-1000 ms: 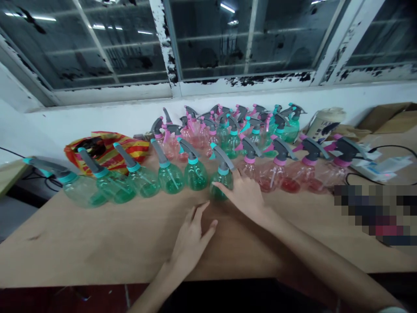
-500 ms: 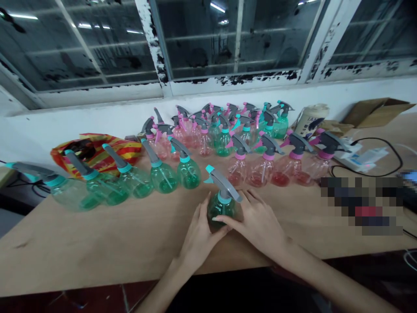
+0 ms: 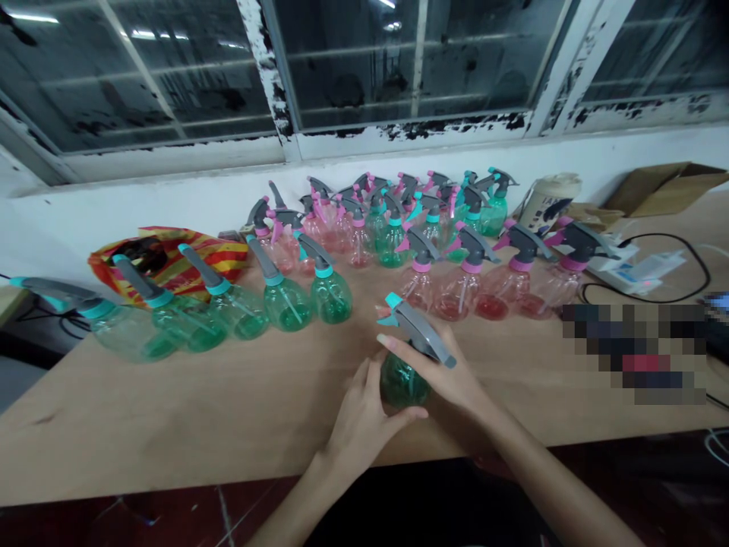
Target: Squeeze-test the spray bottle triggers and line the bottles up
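A green spray bottle (image 3: 403, 381) with a grey and teal trigger head is between my hands near the table's front edge. My left hand (image 3: 364, 406) curves around the lower left of its body, thumb across the near side. My right hand (image 3: 447, 372) wraps the neck from the right, its thumb lying over the front just below the head. The right fingers behind the bottle are mostly hidden. To the left stands a row of green spray bottles (image 3: 286, 304). Several pink-collared spray bottles (image 3: 456, 292) with red liquid stand beyond and to the right.
More pink and teal spray bottles (image 3: 358, 243) crowd the table's back by the wall. A red and yellow bag (image 3: 187, 262) lies behind the left row. A white tub (image 3: 547, 201), a cardboard box (image 3: 664, 190), a power strip (image 3: 626, 266) and cables are at right.
The held bottle has shifted slightly right and towards me. My right hand has moved up from the bottle's body to its neck, while my left hand stays around the lower body.
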The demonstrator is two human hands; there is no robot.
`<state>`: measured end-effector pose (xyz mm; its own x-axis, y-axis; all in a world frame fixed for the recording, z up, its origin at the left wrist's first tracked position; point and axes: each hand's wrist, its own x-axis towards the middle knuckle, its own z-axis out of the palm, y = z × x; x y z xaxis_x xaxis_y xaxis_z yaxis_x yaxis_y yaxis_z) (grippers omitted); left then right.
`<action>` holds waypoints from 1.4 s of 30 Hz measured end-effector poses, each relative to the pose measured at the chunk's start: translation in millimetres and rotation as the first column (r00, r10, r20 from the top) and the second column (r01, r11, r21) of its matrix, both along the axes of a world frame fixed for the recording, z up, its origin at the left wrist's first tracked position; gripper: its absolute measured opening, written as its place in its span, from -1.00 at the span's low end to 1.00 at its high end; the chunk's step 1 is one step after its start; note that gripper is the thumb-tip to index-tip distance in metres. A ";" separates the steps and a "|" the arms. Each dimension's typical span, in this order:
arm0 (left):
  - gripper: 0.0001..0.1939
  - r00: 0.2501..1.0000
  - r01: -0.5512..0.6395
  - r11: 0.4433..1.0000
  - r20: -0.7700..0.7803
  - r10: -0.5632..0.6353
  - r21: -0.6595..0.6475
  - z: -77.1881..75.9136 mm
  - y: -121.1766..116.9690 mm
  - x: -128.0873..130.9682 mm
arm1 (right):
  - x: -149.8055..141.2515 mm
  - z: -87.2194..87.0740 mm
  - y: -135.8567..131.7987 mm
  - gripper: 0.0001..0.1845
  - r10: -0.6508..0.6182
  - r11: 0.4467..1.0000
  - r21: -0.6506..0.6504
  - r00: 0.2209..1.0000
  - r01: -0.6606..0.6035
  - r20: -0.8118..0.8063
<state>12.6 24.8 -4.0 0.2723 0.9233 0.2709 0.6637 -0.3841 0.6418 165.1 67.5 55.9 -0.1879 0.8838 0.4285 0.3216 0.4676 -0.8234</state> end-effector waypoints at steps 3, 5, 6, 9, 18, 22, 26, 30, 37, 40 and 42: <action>-0.09 1.000 -0.006 1.000 -0.030 0.005 -0.009 4.1 1.4 0.3 | -0.1 -3.4 2.6 -0.62 -0.011 1.000 0.018 1.000 0.011 -0.010; -0.11 0.999 -0.012 1.000 -0.042 0.011 -0.026 6.3 2.4 0.1 | 0.1 -4.5 3.5 -0.62 -0.030 0.999 0.025 0.999 0.030 0.015; -0.12 0.999 -0.007 0.999 -0.042 0.006 -0.033 7.1 2.8 -0.1 | 0.2 -4.6 3.7 -0.61 -0.037 0.999 0.027 0.999 0.036 0.029; -0.13 0.999 0.028 0.999 -0.042 -0.030 -0.044 9.1 3.2 -2.2 | 0.5 -3.7 3.9 -0.63 -0.029 0.999 0.024 0.999 0.029 0.018; -0.44 0.986 -0.034 0.993 -0.163 0.014 -0.117 16.2 0.9 -24.8 | 5.6 -1.4 2.1 -0.69 0.070 0.997 -0.036 0.992 -0.074 -0.103; -0.49 0.957 -0.187 0.982 -0.230 0.177 -0.021 2.6 2.3 -37.7 | 8.7 -2.2 1.2 -0.73 0.035 0.999 0.002 0.995 -0.035 -0.092; -0.45 0.924 -0.147 0.987 -0.346 0.163 0.072 -13.6 2.3 -42.2 | 12.1 -2.5 0.1 -0.77 -0.023 0.996 0.085 1.000 0.024 -0.014; -0.43 0.878 -0.115 0.982 -0.447 0.170 0.148 -24.1 0.4 -39.0 | 16.9 -3.9 -3.0 -0.74 -0.057 0.993 0.100 0.998 0.055 0.016; -0.44 0.837 -0.117 0.961 -0.496 0.232 0.251 -32.1 -1.9 -34.8 | 19.1 -4.6 -10.9 -0.72 -0.046 0.999 0.017 0.997 0.047 -0.060; -0.46 0.833 -0.122 0.956 -0.497 0.244 0.265 -31.9 -1.6 -33.9 | 18.2 -5.8 -9.6 -0.73 -0.034 0.999 -0.039 0.995 0.031 -0.091; -0.46 0.835 -0.120 0.955 -0.493 0.245 0.270 -31.3 -1.5 -33.6 | 17.8 -7.6 -7.5 -0.72 -0.030 0.998 -0.061 0.993 0.023 -0.114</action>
<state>-21.0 23.3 -35.3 0.2618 0.9035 0.3392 0.9451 -0.3113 0.0998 182.9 60.0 48.3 -0.1167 0.9125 0.3921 0.2354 0.4090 -0.8817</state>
